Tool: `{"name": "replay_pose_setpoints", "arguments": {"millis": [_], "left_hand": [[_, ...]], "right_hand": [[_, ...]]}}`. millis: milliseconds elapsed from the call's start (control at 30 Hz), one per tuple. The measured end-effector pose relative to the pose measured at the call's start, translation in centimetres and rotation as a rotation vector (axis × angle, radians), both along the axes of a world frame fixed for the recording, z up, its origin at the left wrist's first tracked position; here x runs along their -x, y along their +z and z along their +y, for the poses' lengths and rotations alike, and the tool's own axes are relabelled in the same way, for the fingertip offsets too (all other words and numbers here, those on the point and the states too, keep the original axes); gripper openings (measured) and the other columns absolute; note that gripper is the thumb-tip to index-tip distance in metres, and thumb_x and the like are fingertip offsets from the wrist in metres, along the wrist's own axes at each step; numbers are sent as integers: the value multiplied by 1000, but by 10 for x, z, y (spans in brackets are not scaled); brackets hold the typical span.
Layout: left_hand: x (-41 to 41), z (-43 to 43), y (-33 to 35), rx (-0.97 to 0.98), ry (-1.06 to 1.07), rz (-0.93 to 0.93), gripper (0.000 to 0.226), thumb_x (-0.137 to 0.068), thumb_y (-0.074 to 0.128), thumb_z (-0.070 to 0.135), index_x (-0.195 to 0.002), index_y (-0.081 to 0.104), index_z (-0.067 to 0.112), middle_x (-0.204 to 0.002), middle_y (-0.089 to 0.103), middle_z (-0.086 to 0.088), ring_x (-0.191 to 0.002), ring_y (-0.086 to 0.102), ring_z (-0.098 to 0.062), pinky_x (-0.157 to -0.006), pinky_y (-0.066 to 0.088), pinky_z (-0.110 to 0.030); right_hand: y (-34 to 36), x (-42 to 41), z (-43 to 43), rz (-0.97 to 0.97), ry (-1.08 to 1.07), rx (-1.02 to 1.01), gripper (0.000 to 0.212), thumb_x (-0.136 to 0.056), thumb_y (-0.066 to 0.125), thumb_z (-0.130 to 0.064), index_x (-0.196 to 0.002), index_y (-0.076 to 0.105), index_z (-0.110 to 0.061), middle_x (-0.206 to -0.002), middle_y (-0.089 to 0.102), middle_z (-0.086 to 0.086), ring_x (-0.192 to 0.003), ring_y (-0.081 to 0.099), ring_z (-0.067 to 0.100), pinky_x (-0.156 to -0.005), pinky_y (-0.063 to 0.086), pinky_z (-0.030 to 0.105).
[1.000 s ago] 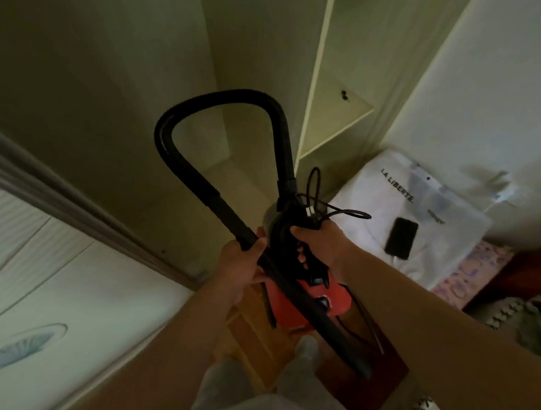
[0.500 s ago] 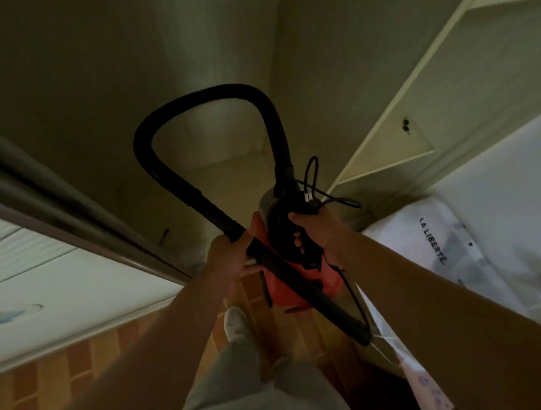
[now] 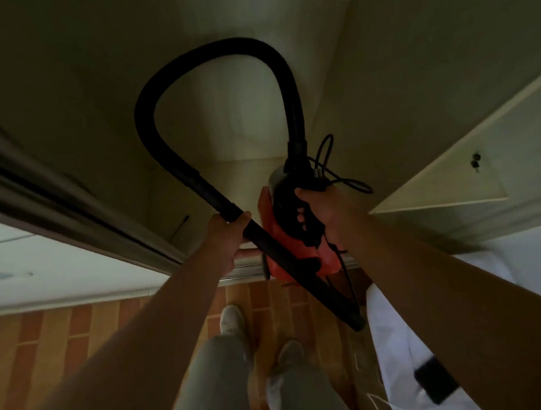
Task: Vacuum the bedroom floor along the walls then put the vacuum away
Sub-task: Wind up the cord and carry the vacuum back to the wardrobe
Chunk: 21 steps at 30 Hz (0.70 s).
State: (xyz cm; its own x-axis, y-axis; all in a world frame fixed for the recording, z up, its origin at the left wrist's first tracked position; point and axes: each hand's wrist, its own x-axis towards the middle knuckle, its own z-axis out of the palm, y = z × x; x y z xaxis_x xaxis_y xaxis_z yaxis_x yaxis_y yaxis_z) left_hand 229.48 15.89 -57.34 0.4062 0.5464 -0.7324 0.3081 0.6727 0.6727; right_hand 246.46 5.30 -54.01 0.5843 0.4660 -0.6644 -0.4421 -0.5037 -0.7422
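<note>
A small red and black vacuum [image 3: 299, 254] hangs in the air in front of an open wardrobe. My right hand [image 3: 323, 212] grips its black top handle, with a loop of power cord [image 3: 341, 179] bunched above the fingers. The black hose [image 3: 207, 70] arches up from the vacuum's top and comes down to the left. My left hand [image 3: 229, 229] is closed around the hose's rigid tube [image 3: 300, 267], which runs down to the right across the vacuum body and ends near the floor.
The dim wardrobe compartment [image 3: 241, 181] opens straight ahead, a sliding door edge [image 3: 69, 214] to its left and a shelf panel [image 3: 439, 188] to its right. Orange wood floor [image 3: 78, 333] and my feet lie below. A white bag [image 3: 399, 340] with a black phone [image 3: 435, 382] sits at lower right.
The view has swung to face the wardrobe opening squarely, and I have stepped closer. The vacuum stays carried in both hands, now just at the compartment's threshold. The white bag slid to the lower right.
</note>
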Motion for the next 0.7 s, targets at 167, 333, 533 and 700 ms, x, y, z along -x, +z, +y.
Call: {"name": "replay_pose_setpoints", "arguments": {"millis": [167,333,533,700], "left_hand": [[-9,18,-53,-16,70,-13,43,-100,67,26,-132,52,1,-123,66,-23,-100,74,-34,-74,64,-57],[-21,40,-124,-41,119,-11,42,-101,66,29,-134,53,7,-123,68,-17,-101,74,-31,-77,64,-56],[-30,50,-212,17,255,-5,46,-102,65,24,-143,48,12,-131,63,-16,-112,69,-33,-72,65,-50],[-38,53,-270,53,252,-14,48,-101,66,22,-142,47,6,-131,60,-18,-112,68,-33,-68,65,-47]], "right_hand": [[-53,-20,30,-9,63,-4,17,-101,64,-27,-107,64,-11,-74,60,5,-54,55,19,-49,46,28],[-124,-34,56,-36,84,-32,21,-101,63,-27,-114,65,-10,-77,62,6,-58,57,18,-53,47,30],[-212,-47,82,-4,10,-34,25,-102,62,-27,-118,66,-9,-85,65,9,-63,58,20,-60,50,33],[-271,-58,103,-33,-10,-29,32,-101,64,-26,-124,64,-3,-87,67,10,-66,60,23,-63,52,36]]}}
